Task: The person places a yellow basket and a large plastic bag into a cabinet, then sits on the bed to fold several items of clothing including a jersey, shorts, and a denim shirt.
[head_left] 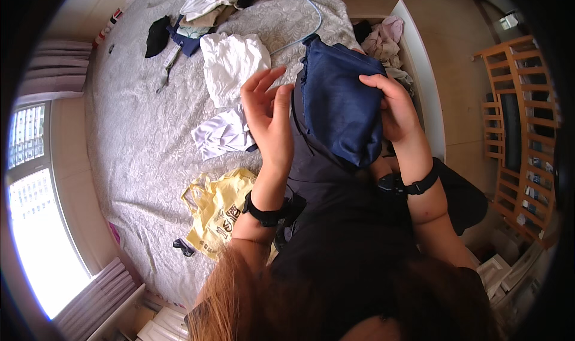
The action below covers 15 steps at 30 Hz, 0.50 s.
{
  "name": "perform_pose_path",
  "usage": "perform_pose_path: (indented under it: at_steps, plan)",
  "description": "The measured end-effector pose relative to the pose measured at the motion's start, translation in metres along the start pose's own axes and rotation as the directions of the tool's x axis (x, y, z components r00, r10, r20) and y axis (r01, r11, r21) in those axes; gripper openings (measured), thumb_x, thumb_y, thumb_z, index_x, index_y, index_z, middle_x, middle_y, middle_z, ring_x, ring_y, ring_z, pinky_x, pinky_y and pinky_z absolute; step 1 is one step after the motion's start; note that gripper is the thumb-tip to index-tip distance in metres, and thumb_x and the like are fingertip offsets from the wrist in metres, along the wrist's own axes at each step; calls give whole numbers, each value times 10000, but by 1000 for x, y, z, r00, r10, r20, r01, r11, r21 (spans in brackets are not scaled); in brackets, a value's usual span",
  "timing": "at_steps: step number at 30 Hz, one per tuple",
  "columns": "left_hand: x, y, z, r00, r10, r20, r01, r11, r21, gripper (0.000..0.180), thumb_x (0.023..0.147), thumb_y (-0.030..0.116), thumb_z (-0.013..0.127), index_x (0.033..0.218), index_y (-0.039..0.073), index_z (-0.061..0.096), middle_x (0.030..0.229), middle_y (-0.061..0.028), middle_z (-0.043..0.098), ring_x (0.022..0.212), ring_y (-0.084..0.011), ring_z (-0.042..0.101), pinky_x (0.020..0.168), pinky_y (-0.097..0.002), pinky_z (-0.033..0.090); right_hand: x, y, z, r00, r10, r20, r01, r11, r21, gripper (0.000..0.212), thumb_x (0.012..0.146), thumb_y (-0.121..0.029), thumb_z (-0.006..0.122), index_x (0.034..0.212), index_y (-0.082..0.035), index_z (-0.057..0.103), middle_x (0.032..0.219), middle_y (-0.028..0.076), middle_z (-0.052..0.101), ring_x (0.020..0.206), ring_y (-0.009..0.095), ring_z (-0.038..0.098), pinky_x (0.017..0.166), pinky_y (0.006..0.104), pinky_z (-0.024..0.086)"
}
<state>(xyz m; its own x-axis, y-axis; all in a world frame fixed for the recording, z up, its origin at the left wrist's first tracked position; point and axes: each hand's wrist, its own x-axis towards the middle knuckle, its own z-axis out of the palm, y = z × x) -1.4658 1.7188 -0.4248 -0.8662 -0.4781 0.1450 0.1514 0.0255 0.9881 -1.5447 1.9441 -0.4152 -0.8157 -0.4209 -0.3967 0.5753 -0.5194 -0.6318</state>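
Observation:
A folded navy-blue garment [342, 104] with a slight sheen rests above my lap, one edge gathered and frayed-looking. Along its right side, my right hand [396, 107] grips it, thumb on top and the other fingers hidden underneath. My left hand [269, 116] is raised just left of the cloth, fingers apart and holding nothing. Beside that hand on the bed lie a crumpled white garment [235, 65] and a shiny pale lilac-white cloth [220, 134]. Closer to me is a yellow fabric bag [217, 204] with dark print.
A patterned grey bedspread [141, 155] stretches to my left. At its far end sits a pile of clothes [206, 8], with a light-blue cord [314, 20] nearby. To the right, a white-sided drawer [424, 80] holds crumpled clothes. Farther right stands a wooden slatted rack [530, 131].

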Motion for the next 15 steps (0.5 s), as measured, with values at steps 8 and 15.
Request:
perform_pose_path:
  at_steps: [8,15]
  plan:
    - [-26,-53,-9,55,-451,891,997,76,-23,1281,1006,1042,404,1783,26,459,1806,-255,516,1643,-454,542,1302,-630,473,49,-4,-14,991,66,-114,-28,951,308,87,1094,-91,765,1154,-79,703,814,-62,601,784,98,649,946,374,660]
    - [183,-44,36,817,-482,316,570,758,-317,424,1074,181,823,1468,144,672,1337,-61,765,1145,-199,747,883,-399,616,172,-53,25,983,-181,16,177,973,149,396,1042,-17,748,1415,-132,680,999,-35,675,715,79,548,925,420,595]
